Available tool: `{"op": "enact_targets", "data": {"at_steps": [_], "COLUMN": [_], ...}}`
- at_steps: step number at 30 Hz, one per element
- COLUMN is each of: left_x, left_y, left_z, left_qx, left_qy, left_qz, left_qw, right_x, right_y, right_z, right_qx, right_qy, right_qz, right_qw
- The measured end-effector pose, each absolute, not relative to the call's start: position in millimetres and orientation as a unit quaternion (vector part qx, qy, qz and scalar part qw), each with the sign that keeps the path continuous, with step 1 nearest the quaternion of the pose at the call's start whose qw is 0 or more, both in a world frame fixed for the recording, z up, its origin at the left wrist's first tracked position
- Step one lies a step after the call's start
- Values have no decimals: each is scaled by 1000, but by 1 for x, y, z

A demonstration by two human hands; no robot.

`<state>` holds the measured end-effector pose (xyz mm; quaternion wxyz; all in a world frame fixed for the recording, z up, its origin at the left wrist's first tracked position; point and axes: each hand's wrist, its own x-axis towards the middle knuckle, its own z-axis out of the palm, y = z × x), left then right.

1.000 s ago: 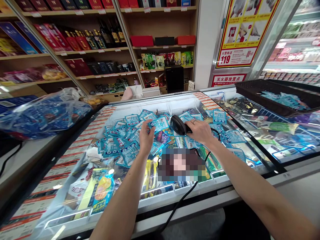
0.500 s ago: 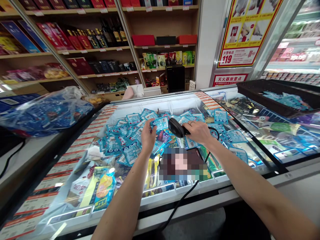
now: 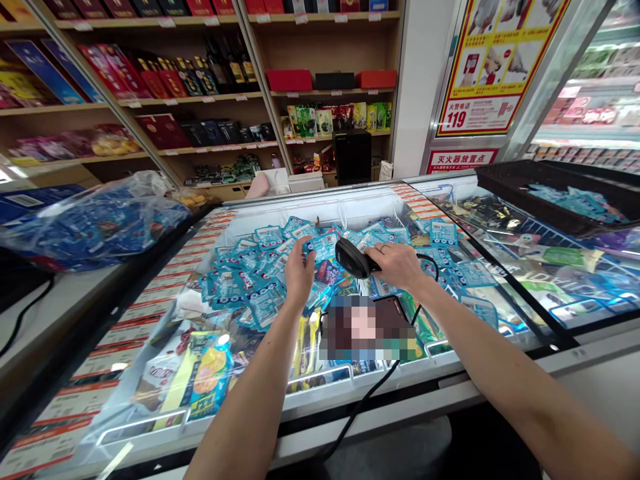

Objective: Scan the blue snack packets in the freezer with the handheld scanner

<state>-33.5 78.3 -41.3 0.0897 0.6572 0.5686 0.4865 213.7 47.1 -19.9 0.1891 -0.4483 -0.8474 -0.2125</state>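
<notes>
My right hand (image 3: 397, 267) is closed around the handle of a black barcode scanner (image 3: 352, 258), its head turned left. Just left of that head is a small blue packet (image 3: 325, 247) with white printing, pinched by its left end in my left hand (image 3: 300, 270). Beneath both hands, many similar blue packets (image 3: 240, 277) are spread over the glass top of a chest freezer (image 3: 320, 203). A dark flat device (image 3: 390, 313), partly blurred out, lies on the glass nearer to me. The scanner's black cord (image 3: 367, 397) runs down over the front edge.
A clear plastic bag (image 3: 95, 223) of blue packs lies at left. At right, a black tray (image 3: 550, 200) holds more blue packets. Frozen goods (image 3: 207, 373) show under the glass. Shelves (image 3: 190, 100) with boxes and bottles stand behind, beside a fire-safety poster (image 3: 500, 67).
The view has shifted very slightly. Both hands, the scanner and the held packet keep nearly the same places.
</notes>
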Motion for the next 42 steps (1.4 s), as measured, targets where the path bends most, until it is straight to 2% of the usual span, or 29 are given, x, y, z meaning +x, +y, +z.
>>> {"op": "enact_targets", "data": {"at_steps": [22, 28, 34, 37, 42], "left_x": [-35, -35, -38, -36, -27], "left_y": [79, 79, 73, 70, 70], "left_z": [-43, -40, -35, -34, -37], "left_qx": [667, 672, 604, 654, 822], "left_qy": [563, 575, 665, 620, 486], "left_qz": [483, 466, 419, 397, 266], "left_qw": [61, -30, -135, -172, -131], "right_x": [213, 220, 233, 235, 234], "right_y": [47, 51, 56, 56, 55], "right_z": [-20, -22, -23, -21, -20], "right_qx": [-439, -497, -585, -599, -592], "right_qy": [-845, -814, -761, -751, -758], "right_qz": [-223, -216, -193, -186, -183], "right_qw": [207, 211, 203, 206, 206]}}
